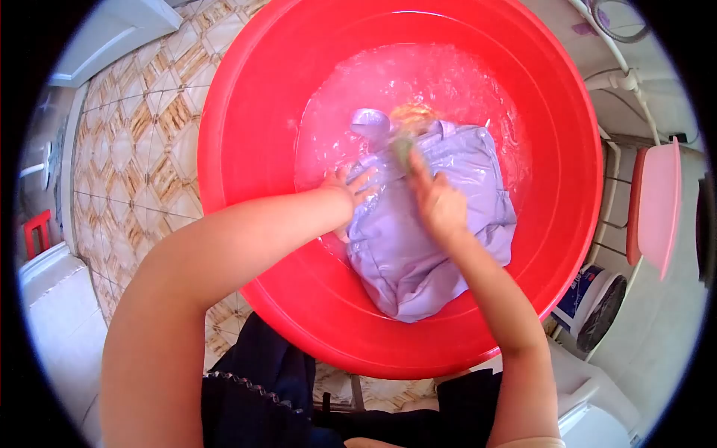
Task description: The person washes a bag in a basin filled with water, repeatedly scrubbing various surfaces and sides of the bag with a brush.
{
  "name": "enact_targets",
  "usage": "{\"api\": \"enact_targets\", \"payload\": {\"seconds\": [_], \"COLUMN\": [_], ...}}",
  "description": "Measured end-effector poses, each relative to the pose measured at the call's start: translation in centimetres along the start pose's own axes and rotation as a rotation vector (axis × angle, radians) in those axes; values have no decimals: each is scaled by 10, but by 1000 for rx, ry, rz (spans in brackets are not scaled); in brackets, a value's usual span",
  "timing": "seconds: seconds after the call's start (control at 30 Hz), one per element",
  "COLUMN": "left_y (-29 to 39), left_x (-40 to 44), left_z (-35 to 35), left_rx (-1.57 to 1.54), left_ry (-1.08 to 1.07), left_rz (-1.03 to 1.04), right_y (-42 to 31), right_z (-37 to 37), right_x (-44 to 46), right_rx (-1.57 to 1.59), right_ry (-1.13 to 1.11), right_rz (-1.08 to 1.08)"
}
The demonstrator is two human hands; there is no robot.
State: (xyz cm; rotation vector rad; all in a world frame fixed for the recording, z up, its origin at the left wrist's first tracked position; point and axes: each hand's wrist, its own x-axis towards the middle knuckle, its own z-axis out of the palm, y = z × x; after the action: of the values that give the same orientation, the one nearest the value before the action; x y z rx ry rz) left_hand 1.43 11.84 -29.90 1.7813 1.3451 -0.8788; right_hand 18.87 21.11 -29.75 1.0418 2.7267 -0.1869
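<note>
Lavender bag [426, 257] lies wet in red basin [258, 149]; likely limp, slick, water-heavy. Left hand [348, 196] splays on its edge; right hand [439, 203] grips blurred greenish object [403, 152]. Strap [368, 116] probably best hold.

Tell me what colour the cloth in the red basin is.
The cloth is light purple; it shows best in the head view.

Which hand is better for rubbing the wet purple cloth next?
Probably the right hand: it holds a blurred greenish thing at the upper part of the purple cloth. The left hand is spread at the cloth's left side, so it seems better placed to steady it.
</note>
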Motion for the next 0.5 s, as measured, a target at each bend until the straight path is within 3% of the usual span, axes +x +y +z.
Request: {"api": "enact_targets", "payload": {"seconds": [0.1, 0.17, 0.2, 0.27, 0.37, 0.4, 0.43, 0.5], "left_y": [-2, -1, 1, 2, 1, 2, 0, 0], "left_x": [1, -1, -4, -6, 6, 9, 12, 15], "left_z": [3, 4, 0, -5, 5, 7, 7, 8], "left_rx": [-14, -21, -16, -11, -63, -32, 2, 16], "left_ry": [15, 63, 52, 65, 88, 64, 45, 64], "left_rz": [15, 34, 20, -6, 1, 21, 34, 28], "right_y": [11, 48, 51, 56, 60, 56, 63, 81], "right_z": [13, 33, 27, 6, -11, -32, -43, -63], "right_x": [-14, 11, 19, 36, 37, 36, 33, 27], "right_rx": [-48, -117, -117, -79, 93, 122, 95, 215], "right_ry": [-98, 17, 23, 81, -26, -329, -299, -101], "right_rz": [-145, 78, 83, 320, 175, 255, 259, 31]}}
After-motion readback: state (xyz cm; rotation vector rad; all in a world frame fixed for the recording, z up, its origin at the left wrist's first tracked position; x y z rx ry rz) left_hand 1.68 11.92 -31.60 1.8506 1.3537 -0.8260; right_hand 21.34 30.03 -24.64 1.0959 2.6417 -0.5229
